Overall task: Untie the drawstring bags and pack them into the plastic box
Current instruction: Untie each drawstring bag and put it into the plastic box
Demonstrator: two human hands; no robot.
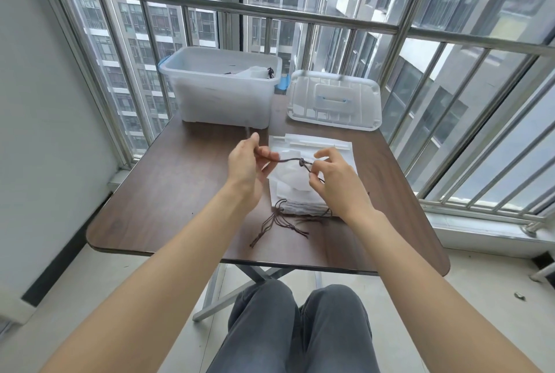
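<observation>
Both hands work above the middle of the brown bench [168,192]. The left hand [244,167] pinches a dark drawstring [286,160] between thumb and forefinger, holding it up off the surface. The right hand [333,176] pinches the same cord just past a knot [301,161], so the cord runs nearly level between the two hands with the knot close to the right fingertips.

Under the hands lies a stack of pale drawstring bags [295,192], their gathered ends turned toward the near edge of the bench. A bundle of loose dark cords [277,224] trails from that end toward the near edge. The stack rests on a flat clear plastic packet [309,142] that reaches toward the far side. Whether the held cord belongs to the top bag cannot be told, since the hands cover that part.

At the far left corner of the bench stands the translucent plastic box [220,93], open, with a blue latch at its left end. Inside it, toward its right end, some pale bags with dark cords [261,72] already lie. Just beside the box, at the far right corner, its lid [333,100] lies flat with a blue handle in the middle.

Below the near edge, the person's legs in grey trousers [297,327] show, along with the bench's folding metal frame [240,279]. A metal railing [300,16] and windows stand beyond the far edge.
</observation>
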